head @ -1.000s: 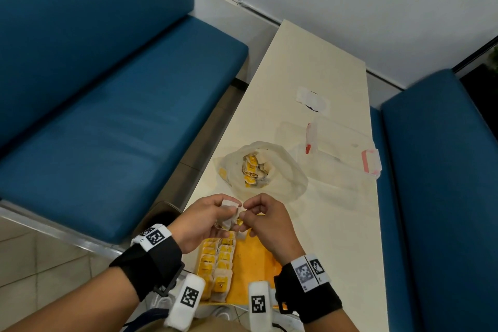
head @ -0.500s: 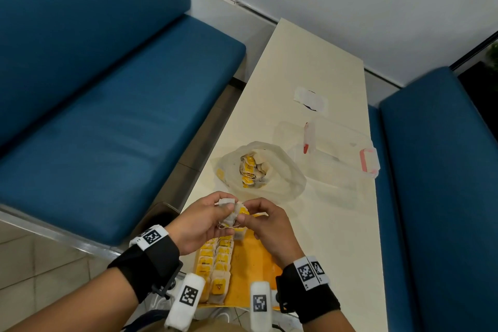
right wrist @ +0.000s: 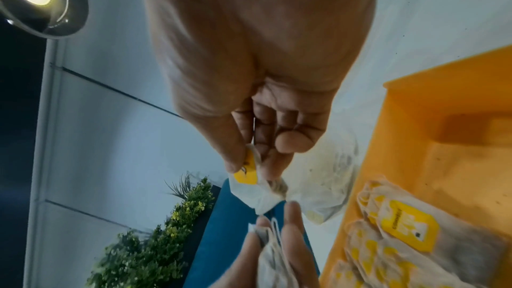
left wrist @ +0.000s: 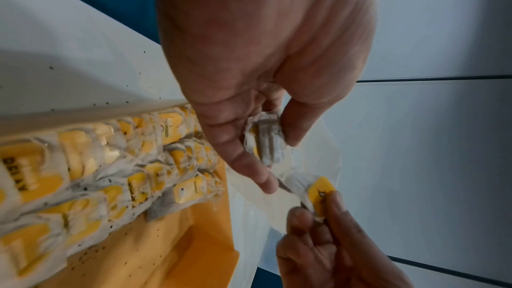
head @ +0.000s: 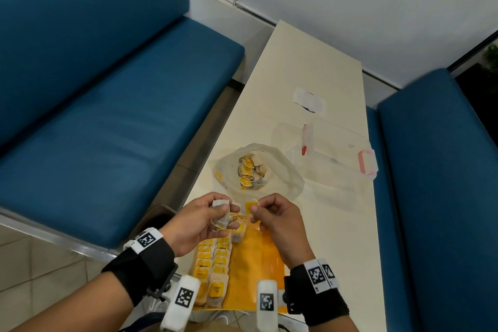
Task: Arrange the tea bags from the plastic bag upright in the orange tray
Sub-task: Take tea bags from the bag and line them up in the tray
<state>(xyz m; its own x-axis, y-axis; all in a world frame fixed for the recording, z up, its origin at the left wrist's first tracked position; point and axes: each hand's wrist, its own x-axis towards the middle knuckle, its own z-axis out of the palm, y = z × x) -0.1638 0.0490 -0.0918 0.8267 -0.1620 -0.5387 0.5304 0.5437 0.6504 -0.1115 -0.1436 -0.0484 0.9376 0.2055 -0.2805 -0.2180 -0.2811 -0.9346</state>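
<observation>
Both hands hover over the far end of the orange tray (head: 258,272). My left hand (head: 215,213) grips a small bunch of tea bags (head: 221,210), seen close up as a folded tea bag (left wrist: 264,139) between its thumb and fingers. My right hand (head: 266,210) pinches a single tea bag by its yellow tag (head: 250,207), also seen as the yellow tag (left wrist: 320,192) and the tag (right wrist: 246,172) in the wrist views. Two rows of tea bags (head: 213,269) stand along the tray's left side. The clear plastic bag (head: 256,170) with more tea bags lies just beyond.
A clear lidded box (head: 339,153) with pink latches sits right of the plastic bag on the cream table (head: 301,67). A white wrapper (head: 310,98) lies farther back. Blue benches (head: 107,116) flank the table on both sides.
The hands have drawn slightly apart: my right hand now holds one tea bag by its tag, separated from the bunch in my left hand. Both sit a little lower, over the tray.
</observation>
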